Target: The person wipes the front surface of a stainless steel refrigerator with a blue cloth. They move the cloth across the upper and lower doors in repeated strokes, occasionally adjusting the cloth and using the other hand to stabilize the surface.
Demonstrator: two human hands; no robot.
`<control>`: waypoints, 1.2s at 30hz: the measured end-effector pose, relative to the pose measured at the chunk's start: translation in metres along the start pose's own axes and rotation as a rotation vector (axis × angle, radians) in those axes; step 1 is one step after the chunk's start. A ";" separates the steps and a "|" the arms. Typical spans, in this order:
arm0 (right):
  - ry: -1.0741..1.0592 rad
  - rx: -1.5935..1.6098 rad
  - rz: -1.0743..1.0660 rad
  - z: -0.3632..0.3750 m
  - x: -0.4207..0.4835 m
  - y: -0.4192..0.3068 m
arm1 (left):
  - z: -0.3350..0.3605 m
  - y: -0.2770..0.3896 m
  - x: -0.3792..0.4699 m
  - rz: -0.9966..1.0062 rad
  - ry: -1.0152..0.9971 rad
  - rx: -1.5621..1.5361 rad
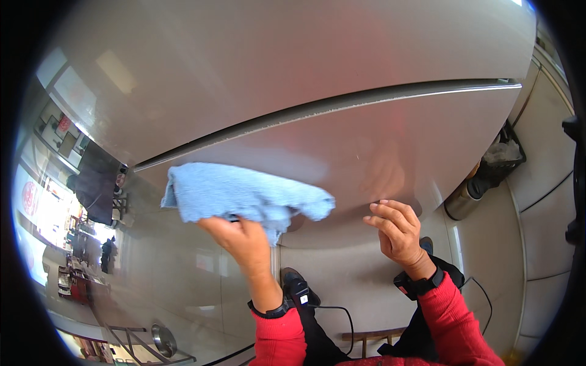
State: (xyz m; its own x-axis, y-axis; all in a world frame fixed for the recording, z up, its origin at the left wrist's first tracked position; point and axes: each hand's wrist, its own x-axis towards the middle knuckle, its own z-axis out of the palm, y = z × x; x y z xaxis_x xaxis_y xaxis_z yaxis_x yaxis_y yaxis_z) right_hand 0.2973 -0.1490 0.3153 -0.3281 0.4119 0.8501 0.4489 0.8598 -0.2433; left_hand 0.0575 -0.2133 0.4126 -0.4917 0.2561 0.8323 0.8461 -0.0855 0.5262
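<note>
A light blue cloth [229,187] hangs in folds from my left hand [242,240], whose fingers are hidden behind and under it. It covers part of the lower door [348,155] of a glossy refrigerator; whether it touches the surface I cannot tell. To the right, my right hand [397,231] holds nothing, its fingers slightly bent and a little apart near the lower part of that door. A faint reflection of the hand shows in the panel. Above runs a dark handle gap [320,105] with a worn, pale edge, and over it the upper door [293,50].
A steel flask [463,201] and a black plastic basket [508,153] stand by the tiled wall on the right. Behind my legs is a wooden stool [373,336]. A metal basin [164,341] rests by a metal frame at lower left. Cables [350,322] trail from my wrist devices.
</note>
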 end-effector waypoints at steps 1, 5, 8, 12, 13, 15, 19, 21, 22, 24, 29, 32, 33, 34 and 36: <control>-0.015 0.015 -0.010 0.001 0.000 -0.002 | -0.002 -0.001 0.004 -0.144 0.025 -0.096; -0.064 0.048 -0.022 0.002 0.001 -0.005 | 0.002 0.009 0.006 -0.156 0.034 -0.306; -0.106 0.079 -0.011 0.002 0.000 -0.005 | 0.013 0.024 -0.008 0.040 -0.065 -0.255; -0.160 0.111 0.003 0.002 0.000 -0.005 | 0.014 0.038 -0.012 0.307 -0.217 -0.077; -0.176 0.120 0.010 0.002 0.000 -0.005 | 0.014 0.041 -0.012 0.314 -0.243 -0.106; -0.210 0.134 0.013 0.002 -0.001 -0.005 | 0.023 0.048 -0.017 0.369 -0.239 -0.123; -0.316 0.140 0.023 0.002 -0.010 -0.002 | 0.036 0.061 -0.040 0.475 -0.302 0.092; -0.346 0.127 0.006 0.004 -0.015 0.001 | 0.044 0.066 -0.051 0.614 -0.386 0.158; -0.319 0.128 -0.006 0.007 -0.018 0.002 | 0.049 0.070 -0.059 0.667 -0.402 0.186; -0.298 0.134 0.056 0.014 -0.022 0.003 | 0.057 0.080 -0.074 0.731 -0.456 0.273; -0.352 0.119 0.032 0.012 -0.025 0.008 | 0.061 0.077 -0.072 0.742 -0.394 0.269; -0.506 0.029 0.040 0.004 -0.022 0.006 | 0.050 0.069 -0.054 0.588 -0.252 0.242; -0.456 0.069 0.038 0.004 -0.020 0.006 | 0.042 0.063 -0.044 0.557 -0.239 0.228; -0.405 0.109 0.036 0.005 -0.018 0.005 | 0.035 0.058 -0.034 0.503 -0.233 0.234; -0.352 0.145 0.035 0.005 -0.015 0.003 | 0.025 0.047 -0.014 0.470 -0.125 0.171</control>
State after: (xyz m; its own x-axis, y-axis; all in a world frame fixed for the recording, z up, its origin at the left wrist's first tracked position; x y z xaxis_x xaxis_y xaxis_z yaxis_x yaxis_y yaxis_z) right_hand 0.2991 -0.1506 0.2996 -0.5915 0.4984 0.6338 0.3508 0.8668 -0.3543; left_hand 0.1094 -0.1973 0.4209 -0.0306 0.3416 0.9393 0.9965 -0.0626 0.0553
